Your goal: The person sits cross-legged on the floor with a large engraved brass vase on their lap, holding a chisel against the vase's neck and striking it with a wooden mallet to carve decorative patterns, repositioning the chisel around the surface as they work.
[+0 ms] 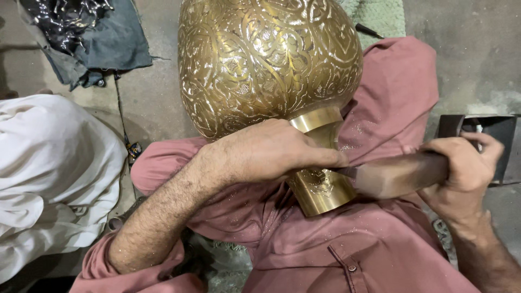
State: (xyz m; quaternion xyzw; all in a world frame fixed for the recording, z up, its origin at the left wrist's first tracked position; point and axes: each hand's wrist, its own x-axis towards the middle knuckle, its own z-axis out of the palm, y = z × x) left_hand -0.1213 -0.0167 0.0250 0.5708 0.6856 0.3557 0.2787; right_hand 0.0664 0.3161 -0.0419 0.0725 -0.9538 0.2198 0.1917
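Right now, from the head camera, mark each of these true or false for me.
1. The left hand rests on the neck of the engraved brass vase. True.
2. The right hand is empty. False: it grips a wooden-handled hammer.
3. The vase lies across the person's lap on pinkish-red cloth. True.
4. The vase body is plain and smooth. False: it is covered with engraved scrollwork.
5. White cloth lies at the left. True.

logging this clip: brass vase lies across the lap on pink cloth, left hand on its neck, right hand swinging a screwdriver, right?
Not quite. In the head view the right hand grips a wooden mallet, not a screwdriver. The rest holds: the brass vase lies on the pink cloth, the left hand on its neck.
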